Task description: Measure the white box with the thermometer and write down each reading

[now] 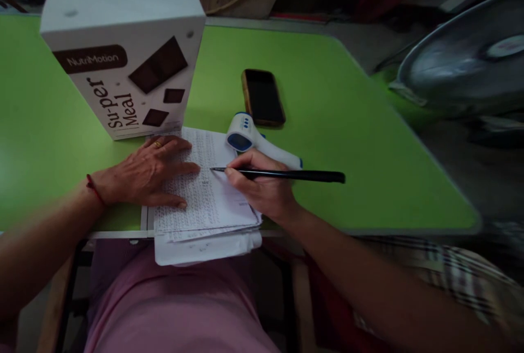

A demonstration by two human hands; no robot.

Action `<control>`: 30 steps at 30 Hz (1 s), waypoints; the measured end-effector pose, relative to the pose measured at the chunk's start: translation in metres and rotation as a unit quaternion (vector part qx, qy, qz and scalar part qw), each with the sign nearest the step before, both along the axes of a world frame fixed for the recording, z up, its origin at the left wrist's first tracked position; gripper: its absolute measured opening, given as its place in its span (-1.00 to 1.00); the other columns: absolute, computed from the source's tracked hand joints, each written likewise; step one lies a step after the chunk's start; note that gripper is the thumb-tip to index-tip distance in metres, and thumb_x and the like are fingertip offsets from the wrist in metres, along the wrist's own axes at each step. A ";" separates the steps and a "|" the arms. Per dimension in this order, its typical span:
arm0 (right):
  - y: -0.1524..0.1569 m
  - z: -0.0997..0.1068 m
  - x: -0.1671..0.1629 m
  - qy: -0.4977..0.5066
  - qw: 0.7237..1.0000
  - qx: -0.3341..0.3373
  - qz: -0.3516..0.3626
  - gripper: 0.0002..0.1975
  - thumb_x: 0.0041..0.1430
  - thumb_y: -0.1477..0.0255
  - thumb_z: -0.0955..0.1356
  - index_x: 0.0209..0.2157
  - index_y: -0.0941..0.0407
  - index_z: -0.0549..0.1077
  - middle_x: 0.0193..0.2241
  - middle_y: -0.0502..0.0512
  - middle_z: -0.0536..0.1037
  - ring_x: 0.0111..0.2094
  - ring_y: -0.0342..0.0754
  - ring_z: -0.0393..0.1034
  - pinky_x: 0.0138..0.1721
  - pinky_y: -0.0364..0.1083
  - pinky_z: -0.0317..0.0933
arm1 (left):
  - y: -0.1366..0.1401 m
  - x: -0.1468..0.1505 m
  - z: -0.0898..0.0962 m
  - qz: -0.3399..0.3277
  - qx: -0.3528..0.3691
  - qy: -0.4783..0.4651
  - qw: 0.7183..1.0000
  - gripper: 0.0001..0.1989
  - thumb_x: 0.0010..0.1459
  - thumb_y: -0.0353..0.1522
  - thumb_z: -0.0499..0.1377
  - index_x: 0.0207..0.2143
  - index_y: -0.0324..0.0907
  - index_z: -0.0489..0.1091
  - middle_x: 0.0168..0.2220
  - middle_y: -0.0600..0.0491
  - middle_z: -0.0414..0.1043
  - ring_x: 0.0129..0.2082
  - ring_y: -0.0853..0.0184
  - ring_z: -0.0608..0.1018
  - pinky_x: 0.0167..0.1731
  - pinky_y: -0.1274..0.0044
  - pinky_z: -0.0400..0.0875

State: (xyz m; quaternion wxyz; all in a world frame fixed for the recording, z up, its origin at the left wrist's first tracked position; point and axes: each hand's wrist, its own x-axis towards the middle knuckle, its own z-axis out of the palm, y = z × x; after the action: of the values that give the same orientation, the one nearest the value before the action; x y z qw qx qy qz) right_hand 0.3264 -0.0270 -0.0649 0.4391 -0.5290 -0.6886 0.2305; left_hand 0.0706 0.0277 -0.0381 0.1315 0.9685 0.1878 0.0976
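Note:
My right hand [262,184] grips a long black pen [303,175], its tip at the written lines of a notebook page [221,200]. Dense handwriting covers much of that sheet, and the notebook overhangs the table's near edge. My left hand [153,170] lies spread on the page's left side, a ring on one finger and a red string at the wrist. Just beyond my right hand, a white and blue infrared thermometer [240,132] lies partly hidden behind it. A tall white box [135,64] with brown print stands upright past my left hand.
A black phone in a brown-edged case [264,96] lies on the green table [360,167] behind the thermometer. At the far right, off the table, is a large round metal object [462,64]. Checked cloth [454,276] shows at lower right.

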 end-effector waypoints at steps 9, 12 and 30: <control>0.000 -0.002 -0.001 0.019 0.999 0.021 -0.018 -0.89 0.04 0.41 0.36 -0.52 0.10 0.41 -0.65 -0.06 0.43 -0.64 -0.19 0.25 -0.61 -0.18 0.19 | 0.001 0.001 -0.001 -0.001 0.002 0.000 1.000 -0.32 0.25 0.12 0.09 0.19 -0.17 0.38 0.22 -0.32 0.19 0.19 -0.15 0.33 0.15 0.01 0.27; 0.001 -0.002 -0.001 0.012 0.999 0.029 -0.024 -0.90 0.02 0.41 0.36 -0.53 0.11 0.40 -0.65 -0.06 0.43 -0.63 -0.19 0.25 -0.60 -0.19 0.19 | 0.001 0.001 0.000 0.000 0.001 -0.001 1.000 -0.32 0.24 0.12 0.10 0.19 -0.16 0.39 0.23 -0.31 0.18 0.20 -0.15 0.33 0.15 0.02 0.26; 0.001 0.000 -0.001 0.025 1.000 0.010 -0.016 -0.91 0.02 0.42 0.35 -0.53 0.10 0.39 -0.64 -0.05 0.41 -0.62 -0.19 0.22 -0.60 -0.17 0.18 | 0.001 -0.001 0.000 0.008 -0.002 0.011 1.000 -0.32 0.24 0.12 0.10 0.20 -0.14 0.38 0.24 -0.30 0.18 0.20 -0.12 0.31 0.15 0.03 0.26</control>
State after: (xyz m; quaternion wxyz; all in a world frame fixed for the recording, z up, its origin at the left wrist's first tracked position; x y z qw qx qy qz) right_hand 0.3255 -0.0259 -0.0648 0.4651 -0.5293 -0.6714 0.2295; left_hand 0.0699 0.0284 -0.0377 0.1308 0.9677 0.1970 0.0872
